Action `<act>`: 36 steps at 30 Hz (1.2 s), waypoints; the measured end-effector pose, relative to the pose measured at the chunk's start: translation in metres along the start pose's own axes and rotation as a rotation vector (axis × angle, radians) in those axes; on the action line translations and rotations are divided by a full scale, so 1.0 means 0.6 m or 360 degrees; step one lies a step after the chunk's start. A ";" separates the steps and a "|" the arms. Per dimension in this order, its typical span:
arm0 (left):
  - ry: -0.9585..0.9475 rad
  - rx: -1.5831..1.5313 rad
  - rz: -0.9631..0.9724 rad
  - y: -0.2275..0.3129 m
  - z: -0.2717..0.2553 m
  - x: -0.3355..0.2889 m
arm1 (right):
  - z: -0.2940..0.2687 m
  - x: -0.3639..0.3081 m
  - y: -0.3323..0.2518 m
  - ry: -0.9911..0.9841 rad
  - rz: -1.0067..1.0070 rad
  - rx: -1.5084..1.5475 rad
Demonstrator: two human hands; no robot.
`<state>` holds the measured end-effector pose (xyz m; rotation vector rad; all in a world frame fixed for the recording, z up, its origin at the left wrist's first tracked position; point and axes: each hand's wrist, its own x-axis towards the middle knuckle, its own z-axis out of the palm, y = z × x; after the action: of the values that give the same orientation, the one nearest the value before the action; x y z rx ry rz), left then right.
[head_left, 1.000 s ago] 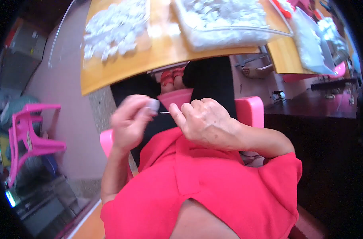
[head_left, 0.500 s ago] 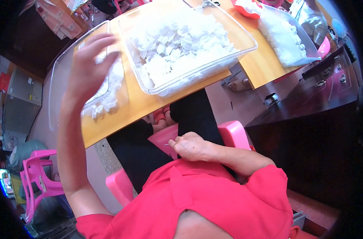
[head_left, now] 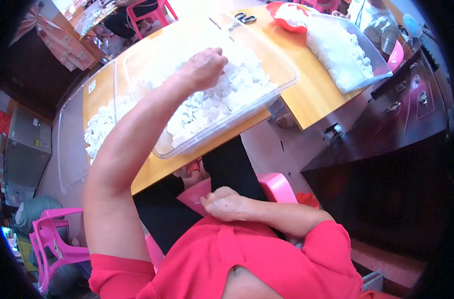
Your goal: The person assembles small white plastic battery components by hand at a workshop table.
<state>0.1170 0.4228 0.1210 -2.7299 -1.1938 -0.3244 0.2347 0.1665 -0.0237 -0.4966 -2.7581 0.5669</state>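
My left hand (head_left: 204, 67) reaches far forward into a clear plastic tray (head_left: 283, 85) heaped with small white pieces (head_left: 237, 94). Its fingers curl down among the pieces, and I see only the back of the hand. My right hand (head_left: 229, 204) stays low by my lap, fingers pinched on a thin needle (head_left: 202, 202) that pokes out to the left. A second, flatter clear tray (head_left: 70, 149) at the table's left holds more white pieces (head_left: 100, 129).
The yellow wooden table (head_left: 316, 99) also carries scissors (head_left: 246, 18), a red bowl (head_left: 287, 12) and a third tray of white pieces (head_left: 371, 55). A dark cabinet (head_left: 396, 124) stands on the right and a pink plastic chair (head_left: 50, 239) low on the left. I sit on a pink seat (head_left: 277, 187).
My left hand left the right one at my lap, rose over the left tray, then swung right into the middle tray. The right hand stayed low.
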 end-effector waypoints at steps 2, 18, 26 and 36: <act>0.0118 -0.0043 0.0058 0.009 0.006 0.007 | 0.037 -0.009 0.025 0.0338 -0.0193 0.0247; 0.0953 -0.3367 -0.0595 0.223 -0.124 -0.498 | -0.027 0.011 -0.029 -0.0308 0.0319 0.0184; 0.1297 -0.3758 -0.1009 0.285 -0.025 -0.643 | -0.077 0.046 -0.102 0.0240 0.0414 0.0911; 0.1405 -0.3450 -0.0865 0.337 -0.030 -0.678 | -0.072 0.046 -0.229 0.0227 0.0103 0.0625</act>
<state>-0.0053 -0.0042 0.0260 -1.5415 -1.2623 -4.0258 0.1866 0.0725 0.0786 -0.5095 -2.4183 1.0175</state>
